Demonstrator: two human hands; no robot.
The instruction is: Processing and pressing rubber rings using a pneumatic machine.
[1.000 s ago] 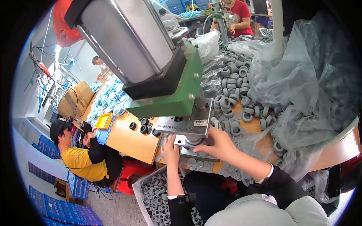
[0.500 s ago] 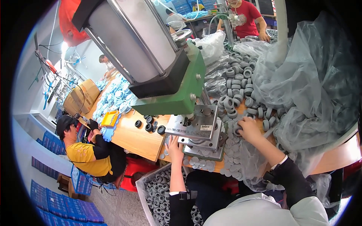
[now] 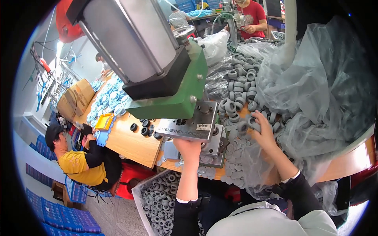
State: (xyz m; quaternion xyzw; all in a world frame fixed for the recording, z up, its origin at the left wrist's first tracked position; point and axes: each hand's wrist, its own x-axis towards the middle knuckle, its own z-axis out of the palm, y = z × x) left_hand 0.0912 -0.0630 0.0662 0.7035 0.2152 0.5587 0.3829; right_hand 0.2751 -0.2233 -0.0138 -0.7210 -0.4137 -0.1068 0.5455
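While our right fingertips (image 3: 252, 122) are pinching a grey ring (image 3: 243, 127), our left ones are slipping under the press
We are closing the right hand (image 3: 263, 133) on that ring at the edge of the ring pile (image 3: 240, 92); the left hand (image 3: 189, 148) is reaching beneath the steel die plate (image 3: 191, 126), fingers hidden, so we cannot tell their spread, and a descending ram could be crushing them

My left hand (image 3: 188, 147) and right hand (image 3: 263, 131) are bare, no gloves. Both arms in black long sleeves, thin white cuff edge at each wrist. Near edge: light grey-white garment over my chest, black underneath.
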